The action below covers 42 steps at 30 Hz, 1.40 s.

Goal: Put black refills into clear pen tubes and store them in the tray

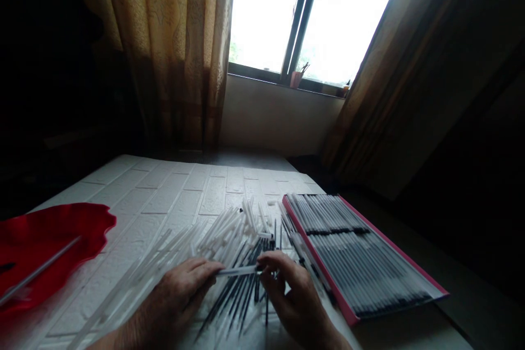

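"Between our fingertips, what do we have?"

"One clear tube [238, 271], held crosswise. Our left hand [184, 284] pinches one end, thumb and forefinger clamped on it. Our right hand [301, 290] has thumb and fingertips drawn together on the other end."

"Do we see what is dark at those right fingertips?"

"Only a small patch. We cannot tell whether it belongs to the tube or is a separate piece."

"So how do we handle this well?"

"We probably want a steady left pinch, firm but light, since something this thin may bend if squeezed. We do best with both ends in one line, leaving the small movements to the right fingertips."

"What lies just under our hands?"

"Dark rods [241, 295], fanned out, with loose tubes [223, 227] heaped beyond them. We should carry our wrists above both, or we might scatter them."

"And farther out?"

"To our right, a pink-edged box [321, 262] holds two rows of dark-ended tubes. To our left, a scalloped red dish [96, 224] has a long piece lying slantwise in it. Both are on the white table [164, 202]."

"Our light?"

"From the window [266, 11] ahead; tilting the ends that way might help us see them."
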Each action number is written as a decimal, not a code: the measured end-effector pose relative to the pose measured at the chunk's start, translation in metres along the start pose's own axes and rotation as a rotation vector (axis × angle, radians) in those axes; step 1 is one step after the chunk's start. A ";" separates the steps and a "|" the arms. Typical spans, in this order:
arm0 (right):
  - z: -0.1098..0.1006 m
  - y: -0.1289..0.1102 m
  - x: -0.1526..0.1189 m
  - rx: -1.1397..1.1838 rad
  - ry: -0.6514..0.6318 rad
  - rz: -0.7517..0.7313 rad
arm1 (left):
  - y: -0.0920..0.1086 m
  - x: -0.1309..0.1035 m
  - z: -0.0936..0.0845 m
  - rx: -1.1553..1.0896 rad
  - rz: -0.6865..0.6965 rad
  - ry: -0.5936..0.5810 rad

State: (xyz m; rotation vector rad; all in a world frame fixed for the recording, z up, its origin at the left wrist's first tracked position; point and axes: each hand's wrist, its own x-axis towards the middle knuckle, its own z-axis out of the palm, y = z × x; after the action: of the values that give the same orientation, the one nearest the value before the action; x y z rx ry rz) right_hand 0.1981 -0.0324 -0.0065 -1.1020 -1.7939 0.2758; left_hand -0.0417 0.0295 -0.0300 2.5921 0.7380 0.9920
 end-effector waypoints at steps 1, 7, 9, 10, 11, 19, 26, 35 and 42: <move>0.000 0.000 0.001 0.012 0.000 -0.020 | 0.000 0.000 0.000 0.001 -0.003 -0.005; 0.002 0.003 0.002 -0.056 -0.019 -0.007 | 0.001 0.001 -0.001 0.001 -0.014 -0.014; 0.001 0.003 0.002 -0.092 -0.027 -0.004 | 0.001 0.001 0.000 0.003 -0.012 -0.012; 0.001 0.002 0.003 -0.111 -0.030 -0.007 | 0.001 0.001 0.000 0.002 -0.009 -0.013; 0.001 0.002 0.003 -0.131 -0.032 -0.011 | 0.001 0.000 0.000 0.002 -0.008 -0.018; 0.009 0.012 -0.002 -0.319 -0.074 -0.020 | 0.002 -0.002 0.000 0.006 0.035 -0.039; 0.003 0.007 -0.001 -0.066 -0.069 0.094 | 0.003 0.001 -0.001 0.006 0.000 -0.044; 0.003 0.004 0.001 -0.069 -0.032 0.041 | 0.004 0.002 -0.001 -0.020 -0.008 -0.015; 0.008 0.014 -0.004 -0.174 -0.077 0.053 | 0.006 0.003 -0.002 -0.026 -0.005 -0.057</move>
State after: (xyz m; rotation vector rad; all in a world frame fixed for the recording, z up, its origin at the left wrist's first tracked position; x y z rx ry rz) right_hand 0.2000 -0.0252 -0.0213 -1.2780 -1.8861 0.1984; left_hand -0.0388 0.0262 -0.0240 2.5838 0.7121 0.9156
